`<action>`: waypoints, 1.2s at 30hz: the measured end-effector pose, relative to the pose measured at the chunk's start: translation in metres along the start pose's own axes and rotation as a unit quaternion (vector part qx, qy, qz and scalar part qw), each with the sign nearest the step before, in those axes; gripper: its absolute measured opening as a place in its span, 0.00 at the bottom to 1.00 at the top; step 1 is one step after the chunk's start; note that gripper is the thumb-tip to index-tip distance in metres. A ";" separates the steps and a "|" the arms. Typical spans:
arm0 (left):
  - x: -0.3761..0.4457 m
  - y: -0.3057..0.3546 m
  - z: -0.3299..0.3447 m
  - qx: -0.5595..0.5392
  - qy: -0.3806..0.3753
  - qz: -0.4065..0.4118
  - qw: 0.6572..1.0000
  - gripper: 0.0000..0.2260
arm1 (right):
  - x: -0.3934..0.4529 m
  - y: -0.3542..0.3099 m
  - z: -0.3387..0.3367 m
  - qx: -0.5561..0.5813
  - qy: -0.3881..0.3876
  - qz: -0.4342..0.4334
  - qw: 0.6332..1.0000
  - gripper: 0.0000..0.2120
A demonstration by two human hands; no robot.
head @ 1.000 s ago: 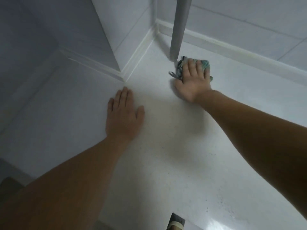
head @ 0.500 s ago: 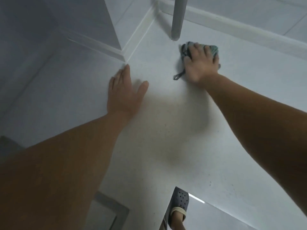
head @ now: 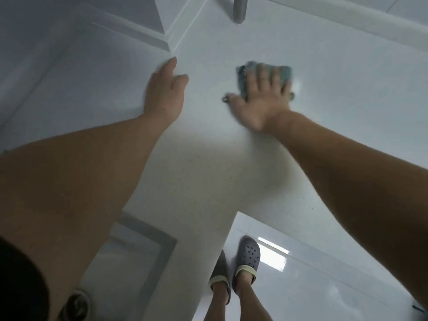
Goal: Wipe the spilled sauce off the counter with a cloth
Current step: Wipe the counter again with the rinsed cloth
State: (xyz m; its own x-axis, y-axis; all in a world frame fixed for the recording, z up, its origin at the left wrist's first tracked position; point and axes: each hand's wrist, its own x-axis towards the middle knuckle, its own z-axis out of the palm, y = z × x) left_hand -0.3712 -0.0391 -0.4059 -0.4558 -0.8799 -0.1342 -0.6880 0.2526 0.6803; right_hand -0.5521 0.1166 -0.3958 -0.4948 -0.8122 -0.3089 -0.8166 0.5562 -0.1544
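The right hand [head: 261,100] lies flat on the white counter [head: 196,181], fingers spread and pressing a teal cloth [head: 266,70] down rather than pinching it; the cloth is motion-blurred. To the cloth's left, well apart, the left hand [head: 165,89] rests palm-down with its grip open, fingertips near the raised wall corner [head: 170,46]. Beyond the cloth stands a grey post [head: 239,10]. Bare counter spreads right of the cloth. Nearer than the cloth, the counter's front edge drops to the floor [head: 324,286], beside a sink [head: 129,256].
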 end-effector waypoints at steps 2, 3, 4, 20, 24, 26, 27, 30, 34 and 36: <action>-0.006 0.002 -0.004 -0.028 -0.024 -0.009 0.999 0.35 | -0.041 -0.032 0.022 -0.025 -0.019 -0.139 0.990 0.43; -0.013 0.004 -0.004 -0.034 -0.035 -0.010 0.999 0.35 | -0.064 -0.042 0.035 -0.041 -0.026 -0.214 0.976 0.43; -0.023 0.006 -0.005 -0.035 -0.046 -0.009 0.998 0.35 | -0.083 -0.046 0.045 -0.055 -0.036 -0.270 0.961 0.43; -0.141 -0.008 0.012 0.060 -0.105 0.086 0.989 0.30 | -0.193 0.003 0.076 -0.044 -0.039 -0.237 0.970 0.40; -0.148 -0.012 0.023 0.087 -0.089 0.112 0.986 0.31 | -0.205 0.049 0.069 -0.052 -0.041 -0.226 0.972 0.37; -0.150 -0.006 0.030 0.098 -0.077 0.111 0.986 0.31 | -0.213 0.078 0.065 -0.055 -0.047 -0.216 0.974 0.37; -0.149 -0.003 0.035 0.103 -0.068 0.112 0.986 0.31 | -0.215 0.089 0.063 -0.054 -0.045 -0.210 0.975 0.36; -0.136 0.014 0.052 0.115 -0.044 0.119 0.985 0.31 | -0.202 0.095 0.057 -0.028 -0.043 -0.182 0.982 0.32; -0.106 0.041 0.072 0.114 -0.021 0.101 0.988 0.34 | -0.159 0.065 0.057 -0.003 -0.020 -0.168 0.986 0.29; -0.088 0.051 0.079 0.111 -0.013 0.104 0.988 0.34 | -0.131 0.062 0.051 -0.007 -0.012 -0.169 0.985 0.30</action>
State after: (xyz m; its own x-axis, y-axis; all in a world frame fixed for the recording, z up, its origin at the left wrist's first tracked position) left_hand -0.4110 0.0826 -0.4164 -0.6137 -0.7890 -0.0288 -0.6827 0.5120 0.5213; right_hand -0.5225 0.2662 -0.4133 -0.1859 -0.9464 -0.2640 -0.9380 0.2510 -0.2391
